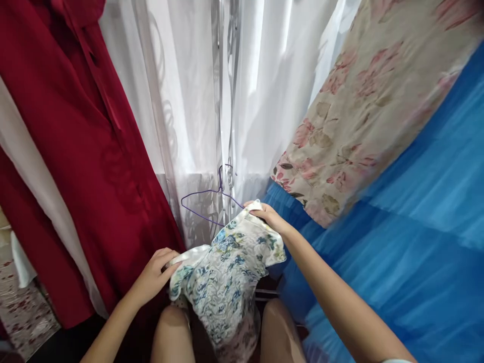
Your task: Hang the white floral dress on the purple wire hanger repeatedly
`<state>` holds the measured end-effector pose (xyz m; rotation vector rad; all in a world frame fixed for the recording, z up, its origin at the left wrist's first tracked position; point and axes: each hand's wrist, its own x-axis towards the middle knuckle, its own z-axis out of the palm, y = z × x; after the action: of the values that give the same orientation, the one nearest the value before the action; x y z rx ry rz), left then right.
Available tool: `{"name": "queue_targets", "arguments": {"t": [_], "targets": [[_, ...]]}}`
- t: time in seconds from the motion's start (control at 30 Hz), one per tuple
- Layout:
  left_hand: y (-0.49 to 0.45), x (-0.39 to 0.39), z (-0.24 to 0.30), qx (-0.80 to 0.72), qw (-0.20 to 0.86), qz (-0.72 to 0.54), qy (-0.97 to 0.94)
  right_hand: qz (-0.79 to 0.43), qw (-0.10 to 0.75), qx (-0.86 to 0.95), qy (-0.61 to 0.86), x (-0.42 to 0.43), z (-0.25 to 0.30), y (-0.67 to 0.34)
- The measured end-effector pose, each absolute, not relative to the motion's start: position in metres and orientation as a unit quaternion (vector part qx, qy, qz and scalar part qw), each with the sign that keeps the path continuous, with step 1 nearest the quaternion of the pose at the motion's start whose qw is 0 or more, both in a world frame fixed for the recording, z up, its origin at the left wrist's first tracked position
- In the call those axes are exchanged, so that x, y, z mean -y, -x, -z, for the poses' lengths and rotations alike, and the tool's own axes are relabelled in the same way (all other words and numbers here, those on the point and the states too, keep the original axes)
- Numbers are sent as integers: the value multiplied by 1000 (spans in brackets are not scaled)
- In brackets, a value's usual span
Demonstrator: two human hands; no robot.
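Observation:
A white dress with a blue and green floral pattern hangs between my two hands, its lower part falling between my knees. Its left shoulder edge is pinched in my left hand. My right hand grips the other shoulder, higher up, close to a purple wire hanger. That hanger hangs behind the dress by its hook; its right arm passes behind or into the garment near my right hand, and I cannot tell which.
Dark red garments hang on the left. White sheer curtains with dangling white ribbons are straight ahead. To the right hang a beige cloth with pink flowers and a layered blue tulle skirt. Patterned flooring shows at lower left.

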<state>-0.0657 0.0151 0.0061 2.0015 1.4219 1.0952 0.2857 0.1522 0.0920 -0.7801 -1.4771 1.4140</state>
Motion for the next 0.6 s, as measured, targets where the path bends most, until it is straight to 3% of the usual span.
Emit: {"name": "queue_targets", "arguments": {"t": [0.13,0.3,0.43,0.6], "targets": [[104,-55,-8,-484,273,-336,-761,-642,417,563,311,-145,-96,-285],[129,-137,-55,-490,190,-426,-737,-644,400,573,311,-134,-105,-278],[110,-186,-95,-473,137,-462,-738,-657,406,552,315,-131,-108,-281],[70,-195,-94,-449,171,-447,-755,-725,385,447,357,-128,-91,-297]]}}
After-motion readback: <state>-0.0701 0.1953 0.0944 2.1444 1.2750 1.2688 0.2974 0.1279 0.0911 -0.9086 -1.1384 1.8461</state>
